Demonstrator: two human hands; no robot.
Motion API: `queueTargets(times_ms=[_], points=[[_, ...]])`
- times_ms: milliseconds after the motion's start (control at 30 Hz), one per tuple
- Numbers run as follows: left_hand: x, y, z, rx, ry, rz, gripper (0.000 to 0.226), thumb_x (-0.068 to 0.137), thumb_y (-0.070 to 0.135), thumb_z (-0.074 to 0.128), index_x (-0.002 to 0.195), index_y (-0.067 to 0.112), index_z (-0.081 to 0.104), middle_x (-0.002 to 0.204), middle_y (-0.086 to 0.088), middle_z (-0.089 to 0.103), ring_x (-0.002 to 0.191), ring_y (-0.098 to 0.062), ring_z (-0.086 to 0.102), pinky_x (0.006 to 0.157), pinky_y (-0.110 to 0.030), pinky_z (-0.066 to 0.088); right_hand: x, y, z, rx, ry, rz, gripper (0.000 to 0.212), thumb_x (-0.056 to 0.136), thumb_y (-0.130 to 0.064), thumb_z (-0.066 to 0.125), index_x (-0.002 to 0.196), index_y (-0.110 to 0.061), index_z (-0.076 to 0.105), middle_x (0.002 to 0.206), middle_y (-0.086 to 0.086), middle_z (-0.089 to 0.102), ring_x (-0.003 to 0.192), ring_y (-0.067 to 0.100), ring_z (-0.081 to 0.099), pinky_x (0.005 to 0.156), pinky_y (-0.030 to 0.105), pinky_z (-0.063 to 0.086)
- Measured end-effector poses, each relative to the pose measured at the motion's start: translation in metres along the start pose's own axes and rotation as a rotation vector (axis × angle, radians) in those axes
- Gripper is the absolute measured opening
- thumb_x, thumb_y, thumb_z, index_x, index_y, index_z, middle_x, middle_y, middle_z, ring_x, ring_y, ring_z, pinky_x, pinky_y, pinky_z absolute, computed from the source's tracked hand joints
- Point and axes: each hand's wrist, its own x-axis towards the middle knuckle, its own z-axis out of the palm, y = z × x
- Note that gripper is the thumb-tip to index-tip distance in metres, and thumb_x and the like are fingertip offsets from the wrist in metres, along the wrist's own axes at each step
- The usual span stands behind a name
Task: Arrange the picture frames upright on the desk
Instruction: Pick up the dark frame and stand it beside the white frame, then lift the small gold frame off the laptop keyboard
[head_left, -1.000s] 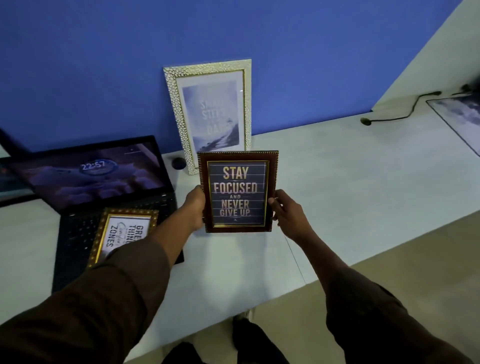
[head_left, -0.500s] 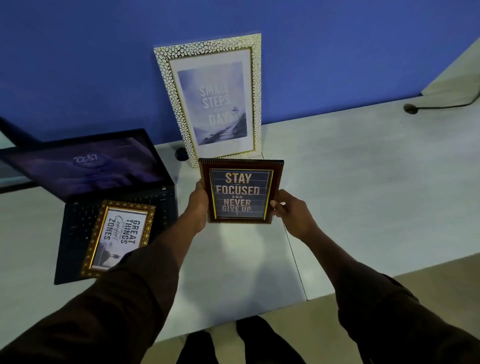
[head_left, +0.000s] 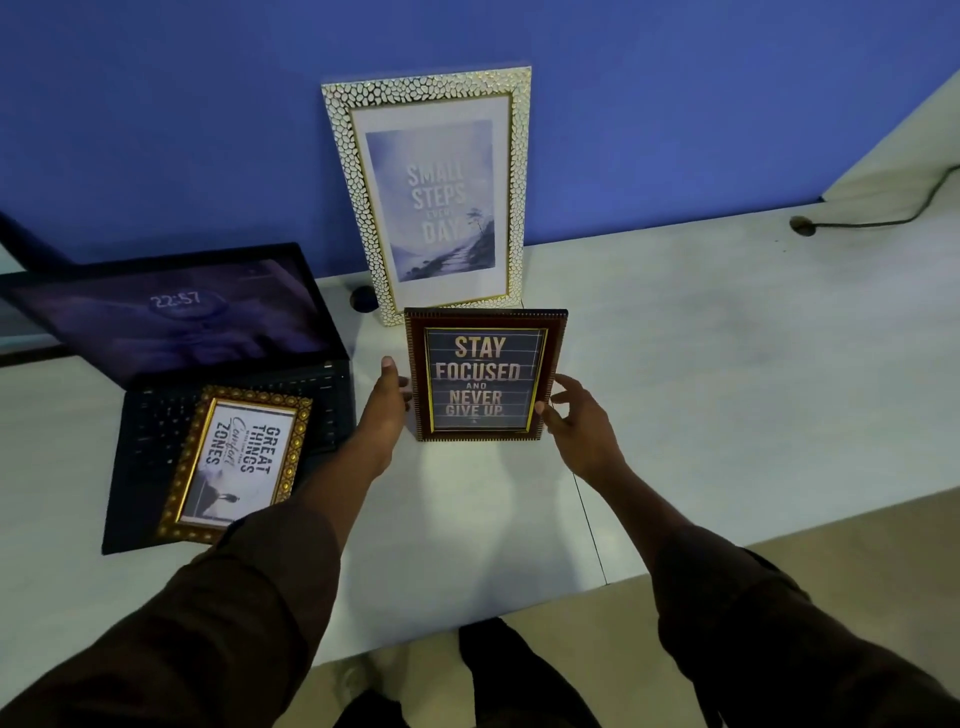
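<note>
The dark red frame (head_left: 483, 374) reading "STAY FOCUSED AND NEVER GIVE UP" stands upright on the white desk (head_left: 727, 389), its base on the surface. My left hand (head_left: 384, 405) touches its left edge and my right hand (head_left: 576, 421) its right edge, fingers loosely spread. Just behind it, a taller white pebbled frame (head_left: 431, 192) leans upright against the blue wall. A gold ornate frame (head_left: 239, 462) lies flat on the laptop keyboard to the left.
An open black laptop (head_left: 171, 332) sits at the left with its screen lit. A small dark round object (head_left: 363, 299) lies by the white frame. A cable and grommet (head_left: 805, 226) are at the far right. The desk's front edge is near my legs.
The dark red frame has moved forward and down from mid-air until its base rests on the desk before the white frame. My fingers have loosened on its sides.
</note>
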Motion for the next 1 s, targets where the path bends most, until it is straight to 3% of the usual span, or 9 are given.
queueTargets(times_ms=[100, 300, 367, 467, 533, 633, 700, 800, 1000], points=[[-0.004, -0.01, -0.023, 0.005, -0.018, 0.017, 0.072, 0.1, 0.063, 0.018, 0.149, 0.015, 0.04, 0.156, -0.012, 0.043, 0.143, -0.03, 0.04, 0.119, -0.047, 0.022, -0.025, -0.012, 0.011, 0.0, 0.103, 0.07, 0.068, 0.097, -0.057, 0.05, 0.152, -0.021, 0.034, 0.144, 0.009, 0.055, 0.121, 0.026, 0.062, 0.096, 0.045, 0.054], [-0.034, -0.041, -0.101, -0.022, -0.033, 0.101, 0.07, 0.101, 0.061, 0.023, 0.15, 0.015, 0.04, 0.151, -0.013, 0.048, 0.138, -0.03, 0.045, 0.104, -0.039, 0.029, -0.101, -0.043, 0.059, 0.095, 0.278, 0.159, 0.056, 0.099, -0.045, 0.054, 0.147, -0.022, 0.038, 0.138, 0.008, 0.057, 0.121, 0.024, 0.06, 0.095, 0.042, 0.051], [-0.048, -0.053, -0.135, -0.043, -0.024, 0.146, 0.065, 0.104, 0.055, 0.023, 0.149, 0.012, 0.04, 0.15, -0.015, 0.048, 0.135, -0.03, 0.047, 0.1, -0.033, 0.031, -0.122, -0.057, 0.084, 0.107, 0.251, 0.155, 0.051, 0.098, -0.045, 0.054, 0.143, -0.024, 0.041, 0.132, 0.007, 0.061, 0.112, 0.025, 0.065, 0.093, 0.039, 0.052], [-0.079, -0.07, -0.196, 0.001, 0.048, 0.172, 0.059, 0.098, 0.063, 0.031, 0.132, 0.022, 0.055, 0.134, -0.011, 0.061, 0.119, -0.027, 0.058, 0.093, -0.03, 0.037, -0.141, -0.086, 0.129, 0.131, 0.16, 0.111, 0.051, 0.095, -0.055, 0.05, 0.138, -0.028, 0.042, 0.122, 0.006, 0.068, 0.099, 0.027, 0.071, 0.092, 0.045, 0.056], [-0.095, -0.084, -0.24, 0.044, 0.083, 0.196, 0.055, 0.095, 0.065, 0.033, 0.121, 0.025, 0.061, 0.125, -0.007, 0.066, 0.107, -0.025, 0.062, 0.09, -0.031, 0.041, -0.149, -0.111, 0.159, 0.146, 0.081, 0.062, 0.047, 0.098, -0.051, 0.051, 0.137, -0.026, 0.045, 0.12, 0.007, 0.07, 0.098, 0.028, 0.072, 0.092, 0.046, 0.057], [-0.108, -0.1, -0.292, 0.078, 0.114, 0.207, 0.057, 0.091, 0.067, 0.033, 0.107, 0.024, 0.067, 0.122, -0.005, 0.07, 0.109, -0.024, 0.064, 0.102, -0.041, 0.044, -0.159, -0.152, 0.194, 0.163, -0.008, -0.007, 0.043, 0.1, -0.047, 0.05, 0.136, -0.023, 0.048, 0.117, 0.005, 0.071, 0.099, 0.027, 0.071, 0.092, 0.047, 0.057], [-0.109, -0.108, -0.311, 0.098, 0.136, 0.182, 0.057, 0.09, 0.069, 0.031, 0.114, 0.029, 0.062, 0.131, -0.003, 0.063, 0.12, -0.028, 0.059, 0.111, -0.048, 0.038, -0.161, -0.168, 0.207, 0.163, -0.062, -0.031, 0.042, 0.101, -0.044, 0.05, 0.135, -0.02, 0.048, 0.115, 0.003, 0.07, 0.101, 0.026, 0.071, 0.092, 0.046, 0.058], [-0.111, -0.117, -0.333, 0.101, 0.18, 0.137, 0.07, 0.088, 0.07, 0.033, 0.138, 0.026, 0.052, 0.143, -0.004, 0.054, 0.127, -0.03, 0.053, 0.114, -0.051, 0.035, -0.157, -0.188, 0.222, 0.12, -0.13, -0.06, 0.042, 0.102, -0.041, 0.049, 0.135, -0.016, 0.048, 0.119, 0.008, 0.069, 0.105, 0.027, 0.068, 0.092, 0.047, 0.057], [-0.094, -0.119, -0.341, 0.153, 0.203, 0.099, 0.059, 0.094, 0.059, 0.041, 0.136, 0.02, 0.052, 0.141, -0.007, 0.055, 0.126, -0.03, 0.053, 0.112, -0.051, 0.038, -0.129, -0.194, 0.235, 0.119, -0.202, 0.036, 0.042, 0.101, -0.04, 0.05, 0.136, -0.017, 0.048, 0.123, 0.011, 0.067, 0.107, 0.03, 0.068, 0.095, 0.049, 0.056]])
